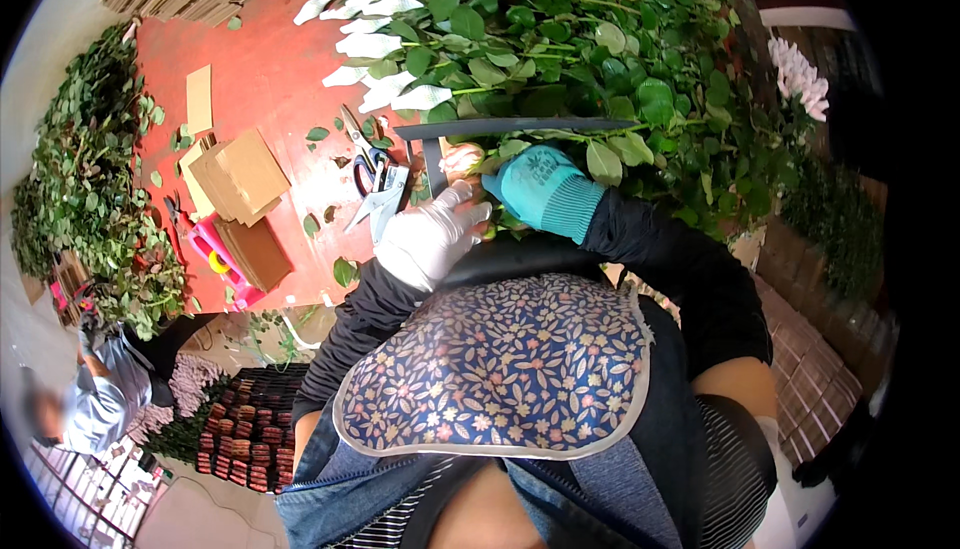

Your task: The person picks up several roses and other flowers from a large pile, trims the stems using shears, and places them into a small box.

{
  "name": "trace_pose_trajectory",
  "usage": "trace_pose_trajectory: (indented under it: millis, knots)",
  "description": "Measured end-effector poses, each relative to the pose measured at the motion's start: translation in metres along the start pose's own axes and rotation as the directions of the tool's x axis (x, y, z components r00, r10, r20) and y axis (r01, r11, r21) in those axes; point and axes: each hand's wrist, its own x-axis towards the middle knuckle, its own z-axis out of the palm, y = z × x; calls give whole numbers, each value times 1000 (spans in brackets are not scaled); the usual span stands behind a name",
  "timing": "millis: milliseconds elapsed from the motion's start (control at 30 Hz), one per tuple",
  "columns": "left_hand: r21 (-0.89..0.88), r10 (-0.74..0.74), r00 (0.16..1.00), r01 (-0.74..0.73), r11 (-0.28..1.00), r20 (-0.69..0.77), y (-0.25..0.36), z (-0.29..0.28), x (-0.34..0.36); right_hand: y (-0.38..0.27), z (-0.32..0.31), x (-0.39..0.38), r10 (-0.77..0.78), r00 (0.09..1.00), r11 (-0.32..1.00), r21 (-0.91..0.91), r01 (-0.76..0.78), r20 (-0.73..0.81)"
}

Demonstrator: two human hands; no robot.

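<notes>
White fabric covers the left hand (430, 239) and teal the right hand (545, 189); from where I stand they nearly meet around a pale pink rose (461, 160). Its bloom sits on the desk (262, 61), just beside the short bar of a dark T-shaped frame (520, 127), which I'd guess serves as a stop. The left hand's grip is bent, fingertips near the bloom; whether it pinches anything I cannot tell. The right hand's grip is curled, its back toward me, so I cannot tell whether it clamps a stem. Leafy stems (655, 99) spread to the right and far side, probably to keep them within reach; the scissors (365, 157) seem placed left for the same reason.

Counting: one bloom between the hands, one frame, one pair of scissors, one red-handled pruner (178, 217), one pink tool (222, 261), and at least eight white sleeves (370, 45) at the stems' left end. Cardboard sheets (240, 177) overlap too much to count. One co-worker (100, 399) is at the left.
</notes>
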Motion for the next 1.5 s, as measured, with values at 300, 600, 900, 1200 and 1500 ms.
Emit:
trace_pose_trajectory:
  millis: [300, 600, 900, 1200, 1500]
  knots:
    - [-73, -98, 985, 109, 991, 142, 2, -5, -3, 0, 2, -5, 120, 943, 991, -21, -133, -310]
    - [-55, -138, 986, 143, 988, 92, 2, -3, -8, -3, -12, 12, 145, 986, 985, -80, -152, -84]
    - [-129, -95, 995, 99, 987, 34, -3, -1, 1, -8, -10, 13, 157, 985, 974, -157, -166, -72]
    - [18, -229, 965, 229, 973, 125, -1, 13, -3, -26, -42, -14, 79, 948, 995, -34, -94, -308]
    - [-277, -344, 891, 425, 862, 294, -10, 26, 0, -4, -29, 1, 153, 949, 977, -99, -187, -276]
